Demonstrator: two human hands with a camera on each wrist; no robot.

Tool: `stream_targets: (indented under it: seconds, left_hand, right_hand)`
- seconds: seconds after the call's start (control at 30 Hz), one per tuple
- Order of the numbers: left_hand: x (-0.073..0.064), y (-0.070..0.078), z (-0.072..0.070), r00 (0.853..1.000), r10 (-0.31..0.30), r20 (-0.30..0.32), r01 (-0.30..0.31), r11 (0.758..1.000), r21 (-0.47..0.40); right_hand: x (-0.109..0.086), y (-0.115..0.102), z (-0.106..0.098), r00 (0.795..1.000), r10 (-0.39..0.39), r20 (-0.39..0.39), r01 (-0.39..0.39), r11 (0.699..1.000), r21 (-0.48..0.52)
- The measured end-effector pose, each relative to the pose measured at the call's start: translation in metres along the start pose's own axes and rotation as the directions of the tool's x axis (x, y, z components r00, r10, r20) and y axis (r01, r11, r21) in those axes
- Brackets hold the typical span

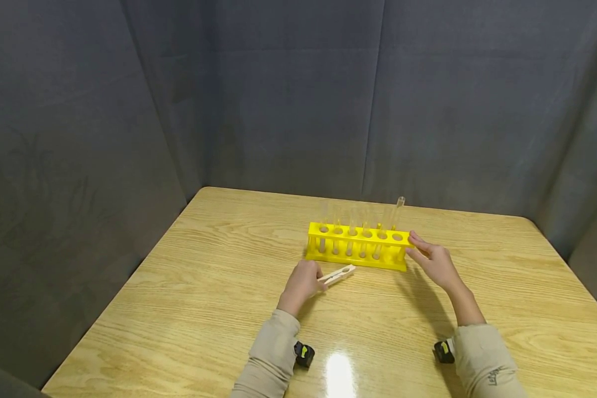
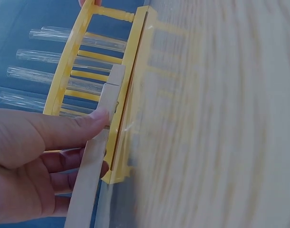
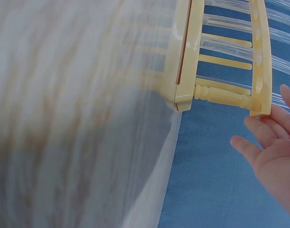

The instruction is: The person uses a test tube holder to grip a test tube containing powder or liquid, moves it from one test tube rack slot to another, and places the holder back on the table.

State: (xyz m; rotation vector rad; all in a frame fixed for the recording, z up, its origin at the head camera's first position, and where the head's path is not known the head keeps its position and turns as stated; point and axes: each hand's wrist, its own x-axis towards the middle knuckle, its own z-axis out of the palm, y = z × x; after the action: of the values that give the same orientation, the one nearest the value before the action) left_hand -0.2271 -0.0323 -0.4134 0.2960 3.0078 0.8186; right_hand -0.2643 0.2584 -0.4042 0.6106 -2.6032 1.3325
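Observation:
A yellow test tube rack [image 1: 355, 264] stands on the table with several clear test tubes [image 1: 352, 218] upright in its holes. One more clear tube [image 1: 399, 204] rises at a slant behind the rack's right end. My left hand [image 1: 302, 281] grips a wooden test tube clamp [image 1: 339, 274], thumb on its upper side, with the clamp's tip pointing right, close in front of the rack's base. At the rack's right end, my right hand [image 1: 434, 262] touches the end of the top plate [image 3: 263, 71] with its fingertips, the fingers extended and the palm off the rack.
The wooden table [image 1: 189, 309] spreads around the rack, its back edge a short way behind it. Grey curtains [image 1: 288, 110] hang beyond the table at the back and sides. A black wrist camera [image 1: 304, 354] sits on the left sleeve, another [image 1: 444, 351] on the right.

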Motion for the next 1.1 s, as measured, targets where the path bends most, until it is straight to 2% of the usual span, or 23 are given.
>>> stream_targets:
  seconds: [0.23,0.6,1.1]
  left_hand:
    - [0.0004,-0.0002,0.0002,1.0,-0.028,0.007,0.028,1.0,0.01]
    - [-0.0004,-0.0036,0.0023,1.0,-0.023,-0.006,0.023,0.999,0.029]
    - [0.0003,-0.0049,0.0035,0.996,-0.08,0.034,0.079,0.997,0.017]
  right_hand:
    - [0.0001,-0.0006,0.0001,1.0,0.004,-0.005,-0.004,1.0,-0.005]
    - [0.0,-0.0015,0.0003,1.0,0.002,0.001,-0.002,1.0,0.002]
    - [0.0002,0.001,0.0003,1.0,-0.002,0.001,0.002,1.0,-0.003]
